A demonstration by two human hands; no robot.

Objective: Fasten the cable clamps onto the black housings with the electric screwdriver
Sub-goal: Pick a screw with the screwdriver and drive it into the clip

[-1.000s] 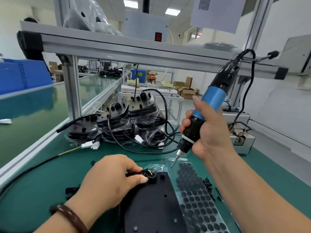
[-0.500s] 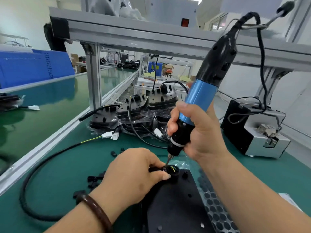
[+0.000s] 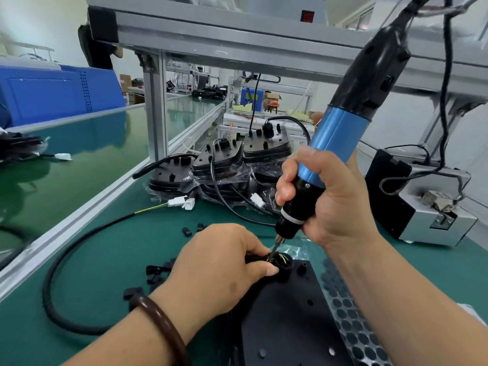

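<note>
A factory assembly line: green conveyor belt point(image 3: 79, 165), aluminium workbench frame point(image 3: 237, 46), stacked black housings point(image 3: 224, 165).

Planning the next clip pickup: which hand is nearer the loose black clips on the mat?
Left. The left hand sits just right of the loose black clips, pinching the cable at the housing. The right hand is farther right and higher, gripping the screwdriver.

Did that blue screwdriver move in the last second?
Yes. The screwdriver came down: its bit, earlier clear of the black housing, now meets the clamp beside the left hand.
</note>
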